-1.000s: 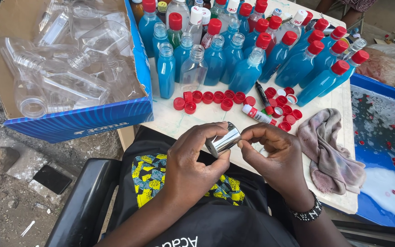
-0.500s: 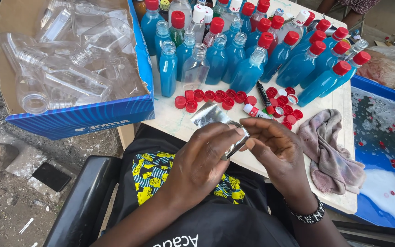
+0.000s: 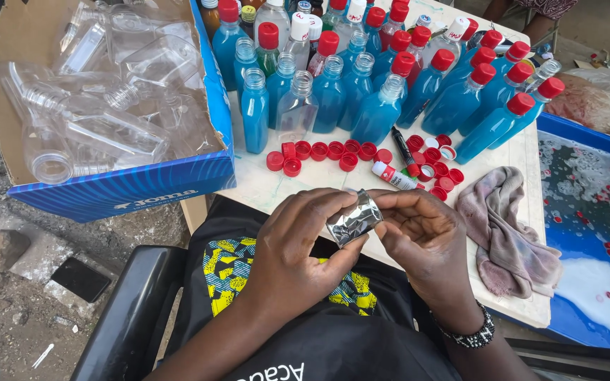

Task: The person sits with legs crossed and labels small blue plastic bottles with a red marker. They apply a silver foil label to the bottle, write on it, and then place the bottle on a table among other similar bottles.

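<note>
we pinch a small crinkled silver foil piece (image 3: 354, 217) between our curled left hand (image 3: 298, 247) and right hand (image 3: 425, 240), fingers closed on it, above the white table's (image 3: 270, 189) near edge, below loose red plastic caps (image 3: 326, 150)

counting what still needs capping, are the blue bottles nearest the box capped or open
Open. The front blue bottles beside the cardboard box show bare necks, while loose red caps lie on the table.

Bare table edge (image 3: 277, 190) lies open; red caps (image 3: 323, 150) and blue bottles (image 3: 333, 92) block farther back.
</note>
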